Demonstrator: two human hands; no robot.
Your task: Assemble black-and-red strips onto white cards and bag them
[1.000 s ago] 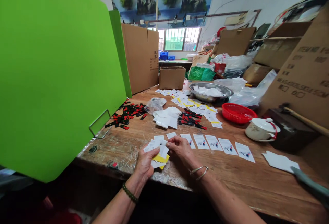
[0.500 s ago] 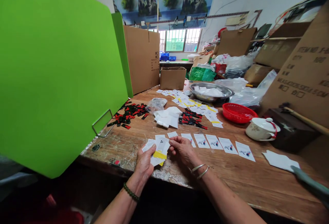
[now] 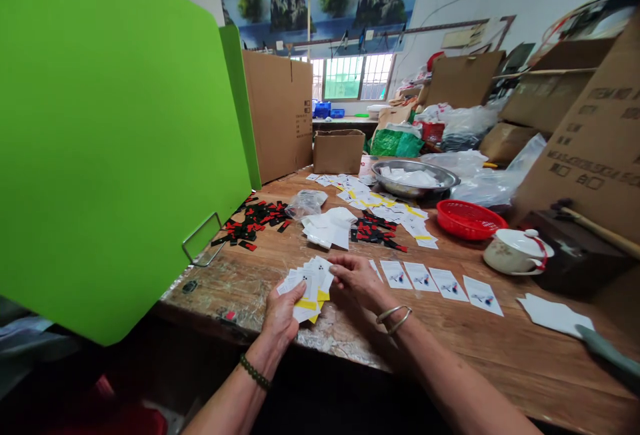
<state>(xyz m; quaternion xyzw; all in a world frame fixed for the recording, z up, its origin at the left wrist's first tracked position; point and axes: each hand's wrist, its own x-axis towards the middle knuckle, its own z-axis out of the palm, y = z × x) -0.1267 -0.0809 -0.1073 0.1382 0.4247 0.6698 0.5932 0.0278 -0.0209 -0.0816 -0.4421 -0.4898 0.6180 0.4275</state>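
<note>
My left hand (image 3: 281,314) is closed around a fanned bunch of white cards (image 3: 305,283) with yellow strips, its thumb lying on top. At the upper right of the fan, my right hand (image 3: 361,283) pinches the edge of a white card (image 3: 323,271) with dark dots on it. That card still overlaps the bunch. To the right of this hand, several white leaflets with a printed picture (image 3: 421,278) lie in a row on the wooden table (image 3: 400,335); the hand partly hides the left end of the row.
Black-and-red strips (image 3: 257,222) lie in two heaps, with white papers (image 3: 330,227) between them. Behind are scattered yellow-edged cards (image 3: 395,212) and a metal basin (image 3: 415,188). A red basket (image 3: 470,220) and lidded pot (image 3: 515,254) stand right. A green panel (image 3: 125,142) blocks the left.
The card pinched by my right hand has shifted slightly right across the fan, showing another dotted card beneath. The view has shifted a little, and the right hand now covers more of the row's left end.
</note>
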